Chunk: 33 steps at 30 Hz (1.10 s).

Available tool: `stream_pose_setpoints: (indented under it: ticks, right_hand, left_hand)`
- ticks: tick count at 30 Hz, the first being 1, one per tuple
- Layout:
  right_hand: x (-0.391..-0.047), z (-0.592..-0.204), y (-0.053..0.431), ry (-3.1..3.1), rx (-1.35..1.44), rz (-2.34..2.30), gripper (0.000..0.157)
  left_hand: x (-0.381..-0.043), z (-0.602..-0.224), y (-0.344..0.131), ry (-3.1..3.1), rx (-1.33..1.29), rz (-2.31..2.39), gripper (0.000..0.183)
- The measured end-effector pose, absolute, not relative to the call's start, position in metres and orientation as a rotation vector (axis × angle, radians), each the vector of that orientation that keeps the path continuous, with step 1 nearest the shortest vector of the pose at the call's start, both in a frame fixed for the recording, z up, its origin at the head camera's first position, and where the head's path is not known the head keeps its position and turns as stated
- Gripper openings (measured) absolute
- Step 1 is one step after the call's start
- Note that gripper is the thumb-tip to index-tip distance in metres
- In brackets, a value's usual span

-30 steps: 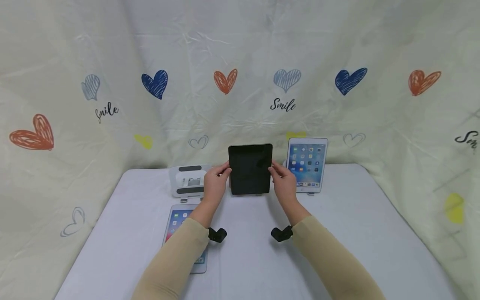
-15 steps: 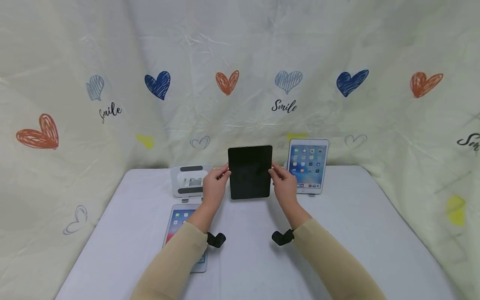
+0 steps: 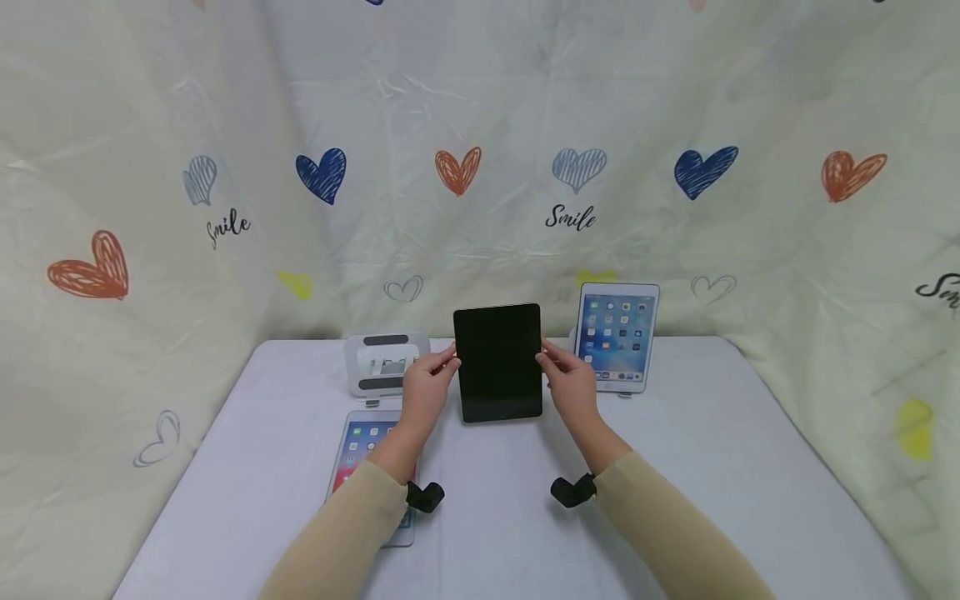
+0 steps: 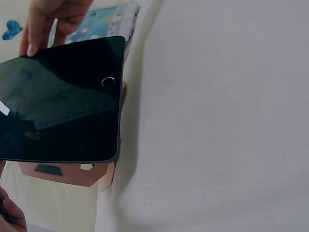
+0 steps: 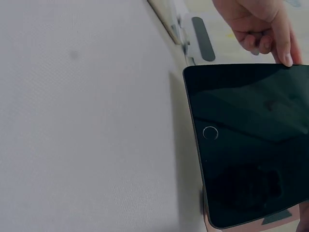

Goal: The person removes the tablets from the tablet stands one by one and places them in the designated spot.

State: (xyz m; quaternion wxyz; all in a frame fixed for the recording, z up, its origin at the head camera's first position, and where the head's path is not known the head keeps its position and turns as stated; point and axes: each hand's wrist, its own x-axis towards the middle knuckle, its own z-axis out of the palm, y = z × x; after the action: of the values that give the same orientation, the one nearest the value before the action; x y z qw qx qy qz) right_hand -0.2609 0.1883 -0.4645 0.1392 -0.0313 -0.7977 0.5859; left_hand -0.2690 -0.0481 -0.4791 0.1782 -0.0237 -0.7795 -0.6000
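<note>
The left hand (image 3: 426,383) and right hand (image 3: 572,382) pinch opposite edges of a black rectangular tablet (image 3: 498,362) before a pink panelled stand (image 4: 72,175). Level, even grips should prevent twisting. A propped white-framed tablet (image 3: 618,333) and pale-grey stand (image 3: 381,384) crowd the sides; a second white-framed tablet (image 3: 358,454) lies partly hidden by the beige left sleeve (image 3: 337,533).
</note>
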Motion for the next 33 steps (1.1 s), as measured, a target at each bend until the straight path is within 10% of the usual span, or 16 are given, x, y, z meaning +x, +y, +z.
stream_pose_setpoints:
  ticks: [33]
  right_hand:
    - [-0.226,-0.47,0.188,-2.501,-0.229,1.852,0.037]
  left_hand:
    - [-0.238,-0.487,-0.062,-2.348,0.012,-1.881,0.029]
